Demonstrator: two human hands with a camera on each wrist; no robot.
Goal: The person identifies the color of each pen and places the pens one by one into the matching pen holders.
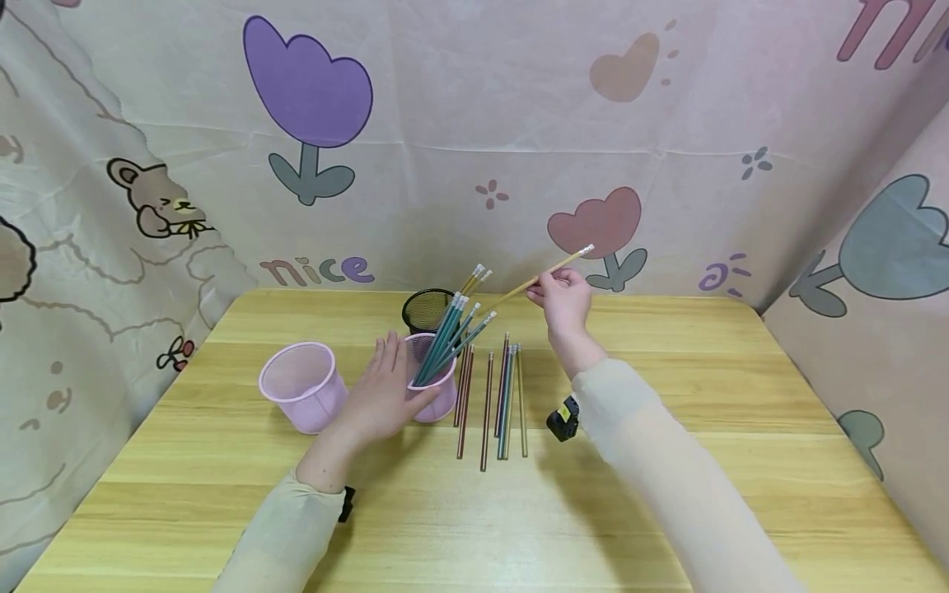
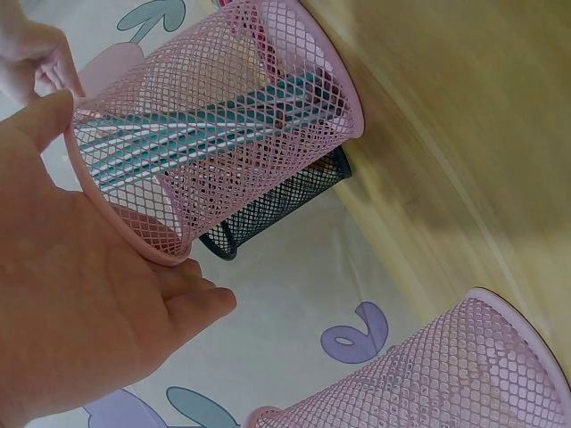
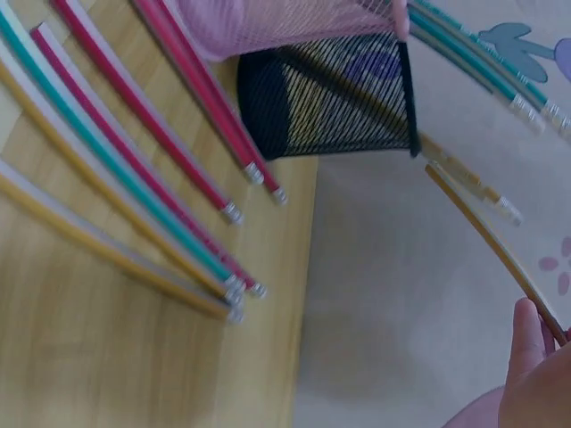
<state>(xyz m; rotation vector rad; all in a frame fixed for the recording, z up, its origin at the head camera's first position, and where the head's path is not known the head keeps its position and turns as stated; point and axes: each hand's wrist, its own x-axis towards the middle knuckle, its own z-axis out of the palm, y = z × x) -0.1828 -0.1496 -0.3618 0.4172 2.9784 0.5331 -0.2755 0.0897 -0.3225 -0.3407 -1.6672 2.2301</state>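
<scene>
Left hand [image 1: 385,395] flat against pink cup [image 1: 437,395] — steadies it; right hand [image 1: 563,301] pinching yellow pencil [image 1: 544,276], angled toward black cup [image 1: 426,309].

Pink mesh cup [image 1: 433,387] of teal pencils [image 1: 448,338] (white-tipped) — black mesh cup [image 1: 426,309], yellow pencil [image 1: 544,276].
</scene>
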